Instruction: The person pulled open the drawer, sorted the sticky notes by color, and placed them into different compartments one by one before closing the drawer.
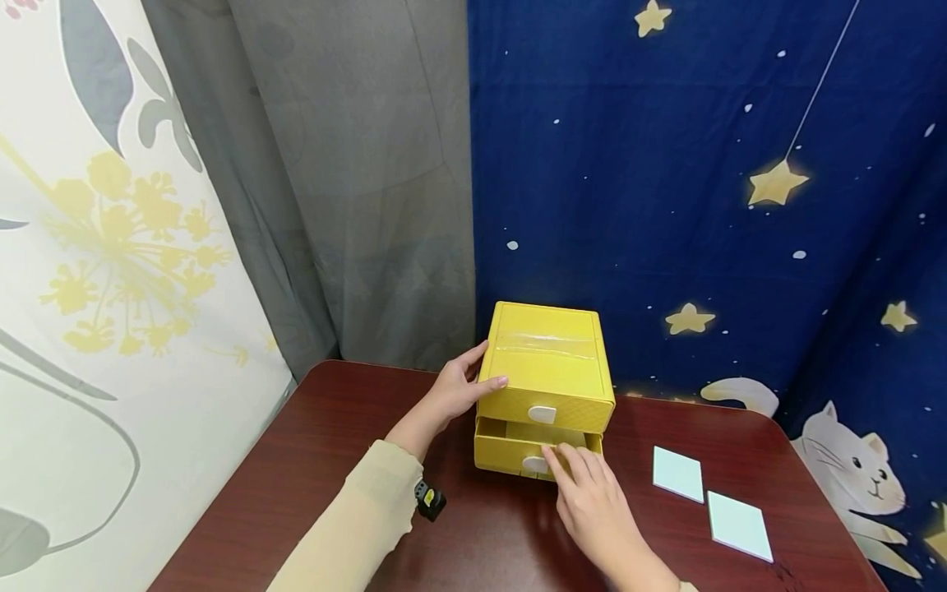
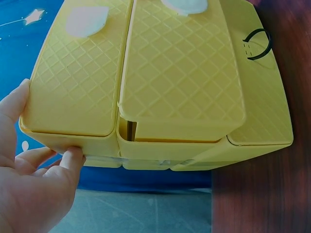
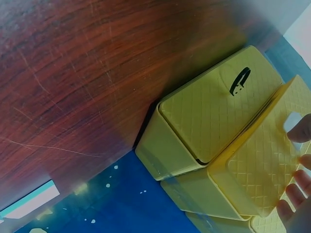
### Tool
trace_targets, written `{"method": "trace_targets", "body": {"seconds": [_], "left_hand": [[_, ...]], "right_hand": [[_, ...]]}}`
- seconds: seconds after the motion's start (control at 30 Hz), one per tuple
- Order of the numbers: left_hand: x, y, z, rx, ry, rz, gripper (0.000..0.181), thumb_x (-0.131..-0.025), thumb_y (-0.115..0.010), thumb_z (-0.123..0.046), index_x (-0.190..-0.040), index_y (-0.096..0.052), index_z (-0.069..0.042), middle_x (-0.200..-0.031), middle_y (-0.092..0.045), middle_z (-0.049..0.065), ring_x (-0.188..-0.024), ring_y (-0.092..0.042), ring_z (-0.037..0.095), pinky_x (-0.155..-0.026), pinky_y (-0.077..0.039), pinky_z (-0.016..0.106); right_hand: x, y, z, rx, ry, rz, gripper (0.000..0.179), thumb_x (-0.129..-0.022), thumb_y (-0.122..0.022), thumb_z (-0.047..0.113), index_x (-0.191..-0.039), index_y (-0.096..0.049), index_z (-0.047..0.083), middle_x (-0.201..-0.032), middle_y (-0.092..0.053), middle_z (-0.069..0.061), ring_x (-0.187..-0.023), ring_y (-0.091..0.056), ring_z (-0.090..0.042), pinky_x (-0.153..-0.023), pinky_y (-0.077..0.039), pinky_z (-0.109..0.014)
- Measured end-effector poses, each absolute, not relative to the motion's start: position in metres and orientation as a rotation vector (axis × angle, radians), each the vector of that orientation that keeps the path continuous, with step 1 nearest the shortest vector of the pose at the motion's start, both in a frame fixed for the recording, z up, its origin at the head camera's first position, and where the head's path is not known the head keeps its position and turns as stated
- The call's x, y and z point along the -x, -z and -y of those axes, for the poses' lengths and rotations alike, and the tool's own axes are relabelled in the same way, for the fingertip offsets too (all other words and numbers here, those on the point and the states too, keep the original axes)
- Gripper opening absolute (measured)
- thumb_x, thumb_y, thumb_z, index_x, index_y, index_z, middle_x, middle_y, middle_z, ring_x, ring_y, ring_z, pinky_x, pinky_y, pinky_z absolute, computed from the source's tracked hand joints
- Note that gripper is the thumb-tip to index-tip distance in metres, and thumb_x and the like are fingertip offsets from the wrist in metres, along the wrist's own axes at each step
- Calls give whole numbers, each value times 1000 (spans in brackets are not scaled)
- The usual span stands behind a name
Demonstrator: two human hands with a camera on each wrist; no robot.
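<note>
A yellow drawer unit [image 1: 546, 345] with a quilted front stands at the back of the table. Its middle drawer [image 2: 182, 68] is pulled partway out, while the top drawer [image 2: 75, 77] sits flush. My left hand [image 1: 455, 390] holds the unit's upper left corner, thumb on the top edge and fingers against the side. At the middle drawer's front is my right hand [image 1: 592, 501]: the thumb lies over the white tab [image 3: 294, 127] and the fingers reach the upper rim. Below it, the closed bottom drawer [image 3: 218, 104] carries a black loop handle [image 3: 240, 81].
Two pale square pads [image 1: 677, 474] [image 1: 740, 526] lie on the dark red wooden table [image 1: 333, 460] to the right of the unit. Clear tape crosses the unit's top. Grey and blue starry curtains [image 1: 636, 205] hang right behind the table.
</note>
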State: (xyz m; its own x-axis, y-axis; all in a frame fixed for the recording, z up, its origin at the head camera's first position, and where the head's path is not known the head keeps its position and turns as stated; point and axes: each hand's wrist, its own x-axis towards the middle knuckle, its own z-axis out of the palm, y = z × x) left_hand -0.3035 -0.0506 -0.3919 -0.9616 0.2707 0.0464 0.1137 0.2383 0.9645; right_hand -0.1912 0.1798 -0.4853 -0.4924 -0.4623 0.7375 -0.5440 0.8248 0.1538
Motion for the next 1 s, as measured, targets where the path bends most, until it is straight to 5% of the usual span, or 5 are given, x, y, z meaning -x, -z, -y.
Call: {"method": "trace_targets", "body": {"seconds": [1.0], "left_hand": [[299, 386, 50, -405, -1832, -2369, 84, -83, -73, -32, -151, -25, -14, -156, -25, 7, -143, -25, 24, -110, -34, 42]], "right_hand": [[213, 487, -182, -718, -60, 2251, 57, -79, -34, 15, -129, -57, 2, -118, -54, -16, -103, -51, -33, -94, -42, -43]]}}
